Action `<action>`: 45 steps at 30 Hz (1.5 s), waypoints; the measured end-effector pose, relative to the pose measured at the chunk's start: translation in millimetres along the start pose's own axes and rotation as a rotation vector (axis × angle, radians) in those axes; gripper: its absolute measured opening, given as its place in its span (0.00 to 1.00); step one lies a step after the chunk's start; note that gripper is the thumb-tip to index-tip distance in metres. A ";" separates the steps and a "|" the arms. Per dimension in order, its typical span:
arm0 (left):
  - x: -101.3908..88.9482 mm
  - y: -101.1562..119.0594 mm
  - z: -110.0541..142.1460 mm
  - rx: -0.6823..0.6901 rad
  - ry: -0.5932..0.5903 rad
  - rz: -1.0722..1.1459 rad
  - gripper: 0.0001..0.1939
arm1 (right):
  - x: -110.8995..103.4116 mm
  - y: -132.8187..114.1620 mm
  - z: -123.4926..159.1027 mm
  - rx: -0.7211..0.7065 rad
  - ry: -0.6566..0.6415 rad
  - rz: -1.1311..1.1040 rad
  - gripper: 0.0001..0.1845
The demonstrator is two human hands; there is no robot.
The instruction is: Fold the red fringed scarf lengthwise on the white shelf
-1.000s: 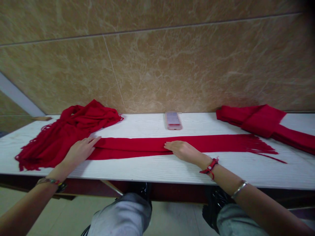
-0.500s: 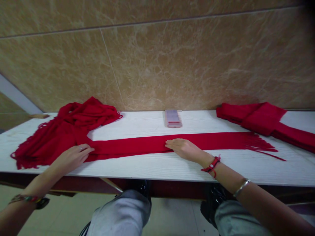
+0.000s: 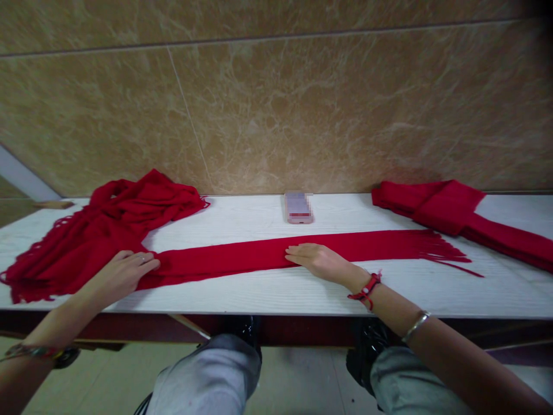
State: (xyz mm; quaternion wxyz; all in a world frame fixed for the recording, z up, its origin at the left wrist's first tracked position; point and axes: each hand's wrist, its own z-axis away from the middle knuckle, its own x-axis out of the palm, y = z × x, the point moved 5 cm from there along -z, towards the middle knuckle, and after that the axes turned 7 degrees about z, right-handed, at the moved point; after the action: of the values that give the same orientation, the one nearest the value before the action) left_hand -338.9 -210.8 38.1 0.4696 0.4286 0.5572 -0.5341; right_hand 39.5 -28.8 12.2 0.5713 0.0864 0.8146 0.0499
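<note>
A red fringed scarf (image 3: pixel 242 257) lies in a long, narrow folded strip along the white board, its loose tassels at the right end. Near the strip's left end, where it meets a bunched heap of red fringed cloth (image 3: pixel 125 210), my left hand (image 3: pixel 127 271) rests on the fabric with fingers stretched out. My right hand (image 3: pixel 317 262) lies over the strip's near edge around its middle, fingers extended to the left across the cloth. Both thumbs are mostly hidden. Whether the heap and the strip are one piece, I cannot tell.
A phone (image 3: pixel 298 207) lies on the white board (image 3: pixel 242 219) by the tiled wall (image 3: pixel 302 115). Another folded red cloth (image 3: pixel 449 204) sits at the back right, one end running off to the right. My knees (image 3: pixel 207 374) are below the front edge.
The view has shifted slightly, so most things appear further left. My left hand looks a little flatter on the cloth. My right hand stays at the same part of the strip.
</note>
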 end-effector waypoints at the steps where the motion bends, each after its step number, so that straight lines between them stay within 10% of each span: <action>1: -2.5 2.6 -0.6 -0.007 -0.007 0.002 0.20 | -0.2 -0.2 -0.5 0.001 0.000 -0.009 0.21; 9: -50.4 104.9 -44.4 0.203 0.127 0.201 0.18 | -7.4 -1.9 -4.2 0.048 -0.057 -0.193 0.19; 15: -24.9 193.2 -88.6 0.282 0.111 0.304 0.24 | -7.5 -2.8 -1.3 0.066 -0.158 -0.158 0.22; 25: -17.1 191.0 -88.0 0.128 -0.145 0.340 0.27 | -10.6 22.6 27.3 0.218 -0.193 -0.120 0.25; 35: -23.5 252.3 -124.1 0.000 -0.006 0.337 0.28 | -0.6 12.1 2.9 0.387 -0.155 0.015 0.27; 45: -15.9 239.7 -125.9 -0.069 -0.020 0.317 0.32 | -10.0 88.4 121.5 0.491 -0.213 0.270 0.19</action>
State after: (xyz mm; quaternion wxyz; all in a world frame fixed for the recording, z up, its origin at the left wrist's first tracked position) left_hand -109.4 -69.9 6.0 0.5680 0.4896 0.4959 -0.4380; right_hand 164.4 53.7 -4.3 0.6036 0.3343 0.7191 -0.0827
